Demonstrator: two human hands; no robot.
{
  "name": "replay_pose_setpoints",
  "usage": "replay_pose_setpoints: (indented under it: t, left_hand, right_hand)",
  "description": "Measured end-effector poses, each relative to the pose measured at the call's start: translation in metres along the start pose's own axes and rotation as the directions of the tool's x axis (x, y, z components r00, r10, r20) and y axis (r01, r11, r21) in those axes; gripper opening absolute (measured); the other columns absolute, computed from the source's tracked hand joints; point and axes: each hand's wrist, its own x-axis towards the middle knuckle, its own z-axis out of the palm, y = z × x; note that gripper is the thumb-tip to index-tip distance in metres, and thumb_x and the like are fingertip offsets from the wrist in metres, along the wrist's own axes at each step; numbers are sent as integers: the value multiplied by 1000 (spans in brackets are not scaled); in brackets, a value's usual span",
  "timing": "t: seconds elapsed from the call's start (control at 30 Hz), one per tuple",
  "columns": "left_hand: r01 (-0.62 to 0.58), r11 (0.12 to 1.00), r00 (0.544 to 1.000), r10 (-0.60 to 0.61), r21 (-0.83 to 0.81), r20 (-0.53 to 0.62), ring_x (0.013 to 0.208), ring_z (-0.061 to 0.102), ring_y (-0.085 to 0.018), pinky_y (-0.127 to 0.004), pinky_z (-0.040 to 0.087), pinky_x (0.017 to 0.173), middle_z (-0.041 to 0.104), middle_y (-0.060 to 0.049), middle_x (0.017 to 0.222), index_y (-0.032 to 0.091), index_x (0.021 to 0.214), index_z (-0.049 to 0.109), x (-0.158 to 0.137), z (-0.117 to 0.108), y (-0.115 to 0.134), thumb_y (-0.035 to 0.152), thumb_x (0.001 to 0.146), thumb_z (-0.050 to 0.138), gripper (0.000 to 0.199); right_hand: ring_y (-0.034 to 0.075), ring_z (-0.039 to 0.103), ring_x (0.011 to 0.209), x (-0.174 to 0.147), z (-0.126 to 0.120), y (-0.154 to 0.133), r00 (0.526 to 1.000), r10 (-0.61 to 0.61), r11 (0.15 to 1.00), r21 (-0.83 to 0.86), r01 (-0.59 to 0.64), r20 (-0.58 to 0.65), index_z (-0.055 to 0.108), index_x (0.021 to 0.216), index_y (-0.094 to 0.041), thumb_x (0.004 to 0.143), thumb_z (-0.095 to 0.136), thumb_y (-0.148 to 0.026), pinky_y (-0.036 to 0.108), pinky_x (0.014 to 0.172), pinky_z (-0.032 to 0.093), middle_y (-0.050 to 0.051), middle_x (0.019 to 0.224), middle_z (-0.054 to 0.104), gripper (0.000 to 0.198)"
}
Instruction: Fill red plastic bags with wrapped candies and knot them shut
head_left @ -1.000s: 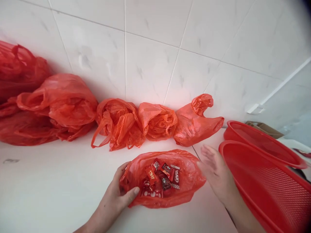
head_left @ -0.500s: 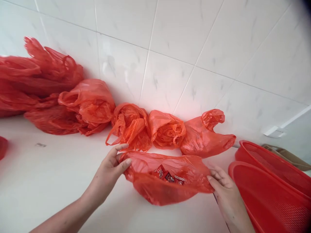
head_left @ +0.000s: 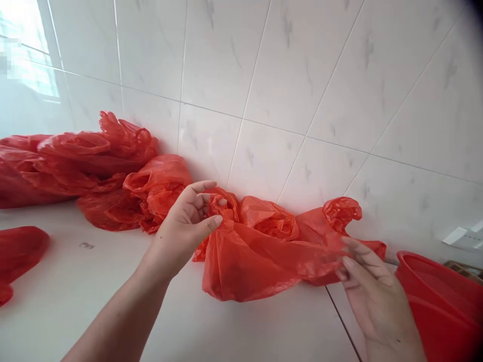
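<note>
A red plastic bag (head_left: 256,264) is stretched between my two hands, its top edge pulled out sideways. My left hand (head_left: 184,223) is curled around the gathered left corner, with its thumb below and fingers above. On the other side, my right hand (head_left: 377,291) pinches the bag's right end; its fingertips are slightly blurred. The bag's inside is hidden now by its red film. Just behind it, a bundled red bag (head_left: 269,216) and another with an upright loop (head_left: 341,211) stand by the wall.
More red bags (head_left: 75,161) are heaped along the tiled wall (head_left: 211,136) at left. A red bag or cloth-like piece (head_left: 22,249) lies at the left edge. Red mesh baskets (head_left: 445,301) stand at right. A small scrap (head_left: 86,245) lies on the white tabletop (head_left: 109,281).
Both hands have risen in the view, and the bag's open mouth has closed up, hiding the small red packets seen inside before. The camera view has shifted too.
</note>
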Motion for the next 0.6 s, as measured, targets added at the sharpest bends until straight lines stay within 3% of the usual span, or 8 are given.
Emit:
replay_pose_setpoints:
  t: [0.1,0.2,0.27,0.33,0.4,0.47,0.6]
  left_hand:
    - [-137,985,990,141,102,-32,90,63,-12,-20,53,73,66,2,92,32,123,50,2,4,5,18,79,66,49]
    - [-150,927,986,165,344,-16,91,65,-16,-26,53,77,69,2,91,31,116,58,4,2,4,21,80,63,37]
    - [-118,811,986,162,572,-26,89,66,-17,-29,52,77,70,1,92,30,105,65,5,-3,1,22,80,63,26]
    - [-94,726,977,200,682,-78,86,66,-18,-30,52,76,70,1,92,29,98,67,8,-10,-2,22,80,62,20]
    - [-85,744,966,225,663,-129,86,65,-17,-30,52,74,69,1,92,28,99,66,9,-16,-4,23,80,61,20]
    - [-83,789,968,208,609,-137,85,64,-17,-29,52,71,68,1,91,28,103,63,9,-17,-5,24,81,60,23]
    - [-103,809,980,182,579,-80,83,64,-16,-27,52,68,67,1,91,28,105,63,6,-6,-8,27,79,63,25]
  right_hand:
    - [9,54,73,6,8,-5,990,-138,989,-53,138,-8,67,108,-33,66,77,-32,18,60,47,-1,95,61,44]
    - [16,57,85,12,12,-8,983,-178,890,-433,144,-39,71,101,-31,67,74,-37,28,73,48,1,96,65,34]
    - [19,58,85,13,12,-9,967,-230,790,-601,120,-111,73,94,-28,69,72,-39,33,77,46,2,93,67,27]
    - [18,59,77,12,9,-12,934,-295,790,-601,120,-200,71,97,-27,72,69,-43,34,72,46,1,87,67,29]
    - [15,56,67,10,4,-15,919,-302,797,-596,97,-253,70,95,-25,73,68,-44,30,63,44,0,79,65,29]
    - [12,52,59,9,-1,-19,932,-262,836,-541,90,-250,69,86,-22,70,71,-42,25,55,41,-1,69,60,25]
    - [10,52,57,8,-10,-25,981,-129,974,-206,97,-144,68,78,-21,56,81,-34,21,51,43,-1,68,59,30]
